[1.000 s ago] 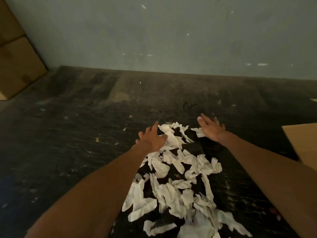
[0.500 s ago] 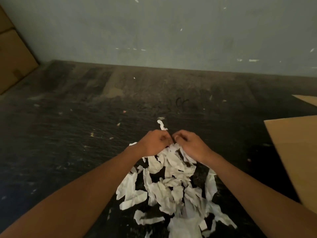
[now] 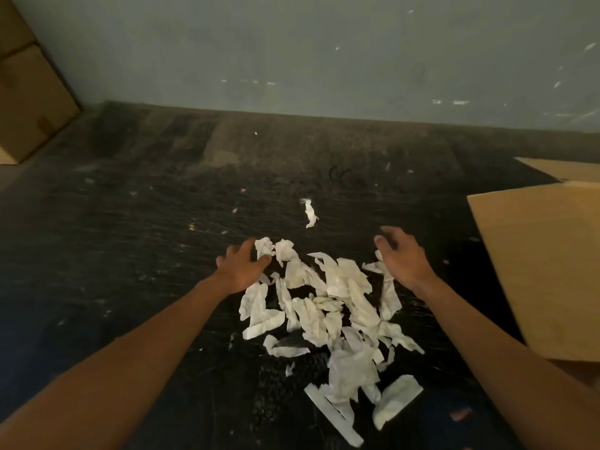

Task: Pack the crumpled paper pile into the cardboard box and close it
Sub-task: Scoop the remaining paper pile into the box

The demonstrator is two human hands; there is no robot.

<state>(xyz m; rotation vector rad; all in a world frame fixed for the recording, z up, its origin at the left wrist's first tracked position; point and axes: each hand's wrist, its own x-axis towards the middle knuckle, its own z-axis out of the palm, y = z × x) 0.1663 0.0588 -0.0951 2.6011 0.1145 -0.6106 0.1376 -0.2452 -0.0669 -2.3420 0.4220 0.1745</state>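
Observation:
A pile of crumpled white paper scraps (image 3: 328,310) lies spread on the dark floor in front of me. My left hand (image 3: 242,266) rests open at the pile's far left edge, its fingers touching the outermost scraps. My right hand (image 3: 401,254) hovers open at the pile's far right edge, palm down, holding nothing. One loose scrap (image 3: 310,212) lies apart, beyond the pile. The cardboard box (image 3: 545,264) stands at the right, one flap facing me; its inside is hidden.
A grey wall (image 3: 324,53) rises behind the dark, speckled floor (image 3: 130,222). More cardboard boxes (image 3: 29,99) are stacked in the far left corner. A second flap (image 3: 565,168) shows behind the box on the right.
Half a second ago both hands were closed together at the top of the pile. Now they have spread apart to the pile's left and right edges and opened.

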